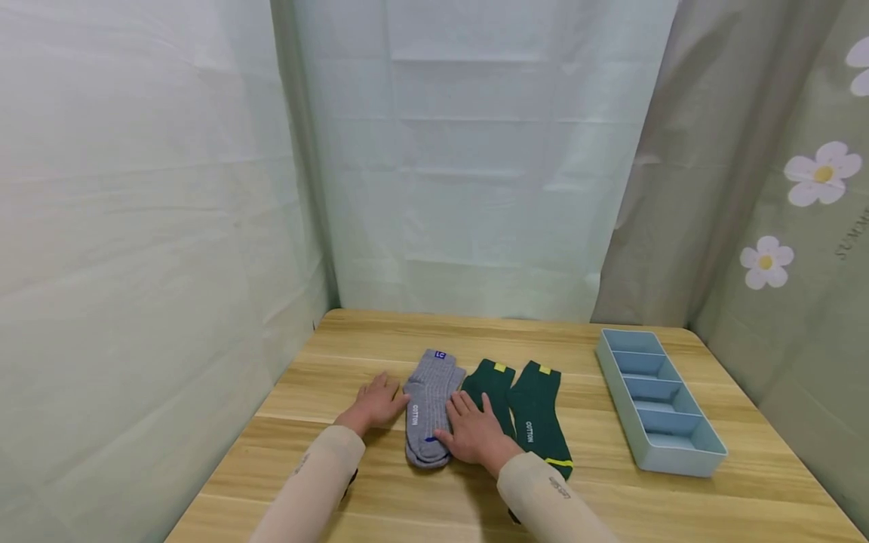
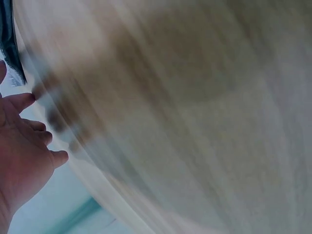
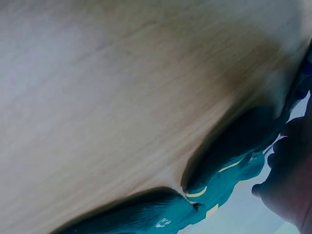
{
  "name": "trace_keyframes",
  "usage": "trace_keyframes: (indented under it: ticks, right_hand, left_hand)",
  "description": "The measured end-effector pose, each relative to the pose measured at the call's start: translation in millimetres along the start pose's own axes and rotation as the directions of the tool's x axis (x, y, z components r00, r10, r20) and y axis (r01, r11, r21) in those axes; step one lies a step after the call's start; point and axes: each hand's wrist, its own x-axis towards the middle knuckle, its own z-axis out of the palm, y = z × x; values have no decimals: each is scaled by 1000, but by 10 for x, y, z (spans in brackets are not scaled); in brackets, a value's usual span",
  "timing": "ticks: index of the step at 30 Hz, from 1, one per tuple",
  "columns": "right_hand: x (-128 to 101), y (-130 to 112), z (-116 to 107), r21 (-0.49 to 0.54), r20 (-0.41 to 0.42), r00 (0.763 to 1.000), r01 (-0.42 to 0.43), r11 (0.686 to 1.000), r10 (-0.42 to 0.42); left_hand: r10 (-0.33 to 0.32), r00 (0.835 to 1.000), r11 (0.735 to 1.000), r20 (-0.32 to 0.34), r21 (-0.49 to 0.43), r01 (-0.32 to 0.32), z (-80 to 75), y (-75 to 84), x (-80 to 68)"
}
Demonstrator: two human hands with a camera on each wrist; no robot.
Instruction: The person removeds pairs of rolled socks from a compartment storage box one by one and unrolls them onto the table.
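Fingers (image 1: pixel 464 403) of right hand (image 1: pixel 475 435) — straight, spread flat, gripping nothing; laid across lower edge of grey socks (image 1: pixel 428 407) and onto near green sock (image 1: pixel 494 396). Left hand (image 1: pixel 376 403) — flat, fingers (image 1: pixel 390 388) extended and relaxed, holding nothing, resting on wooden surface (image 1: pixel 380 498) just left of grey socks, fingertips at or close to their edge; contact not certain. Grey socks: stacked pair, ribbed, lettered "COTTON", small blue tag at far cuff; placed centre of surface, cuffs away from person. Near green sock: dark green, yellow tag at cuff, just right of grey socks, lower part covered by right hand. Second green sock (image 1: pixel 538 415): same colour, lettered, yellow stripe near toe; beside the first, touching or nearly so. Light blue tray (image 1: pixel 679 460) — long, divided into compartments, well apart at right of surface. Pale cloth backdrop (image 1: pixel 475 166) behind; flowered cloth (image 1: pixel 815 173) at right. Beige sleeves on both forearms. Left wrist view: palm (image 2: pixel 19 156) against blurred surface. Right wrist view: green socks (image 3: pixel 214 185) from low angle, hand (image 3: pixel 292 180) in shadow.
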Motion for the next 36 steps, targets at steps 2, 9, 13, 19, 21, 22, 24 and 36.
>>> trace_keyframes:
  ticks: [2, 9, 13, 19, 21, 22, 24, 36]
  right_hand:
    - [-5, -12, 3, -6, -2, 1000, 9, 1000, -9]
    - [-5, -24, 26, -15, -4, 1000, 6, 1000, -6]
    - [2, -18, 37, -2, 5, 1000, -2, 1000, 2]
    - [5, -23, 36, 14, 15, 1000, -15, 1000, 14]
    - [4, -26, 36, 17, 14, 1000, -15, 1000, 15]
    - [6, -26, 39, 17, 15, 1000, -17, 1000, 17]
    - [8, -26, 43, 17, 15, 1000, -17, 1000, 17]
    - [15, -10, 30, 13, -12, 1000, -19, 1000, 19]
  left_hand:
    - [-2, 1000, 1000, -1, -4, 2, 5, 8, -2]
    - [33, 999, 999, -9, -16, -33, 9, 41, 23]
    - [58, 998, 997, -32, -52, -60, -1, 52, 28]
    - [73, 995, 992, -72, -96, -80, -11, 52, 52]
    - [76, 992, 992, -100, -91, -85, -2, 45, 71]
    - [76, 991, 992, -114, -87, -86, 1, 45, 85]
    - [69, 985, 992, -159, -94, -85, 8, 51, 110]
    - [-43, 945, 993, -325, -116, 5, 61, 107, 218]
